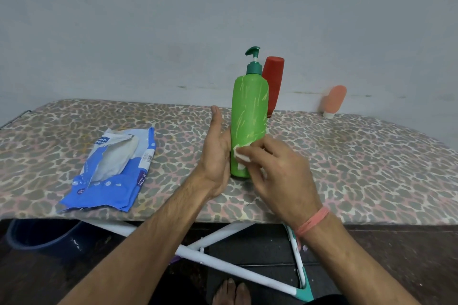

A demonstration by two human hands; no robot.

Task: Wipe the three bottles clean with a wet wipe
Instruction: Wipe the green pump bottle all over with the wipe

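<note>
Here the green bottle stands upright mid-counter; left hand steadies it, fingers straight; right hand fingers pinch a wipe against its lower side.

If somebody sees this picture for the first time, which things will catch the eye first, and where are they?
The tall green pump bottle stands upright in the middle of the leopard-print board; the left hand steadies its side while the right hand presses a white wet wipe against its lower part. Behind it a red bottle and a small peach bottle lean against the wall, and a torn blue wipe pack lies to the left.
</note>
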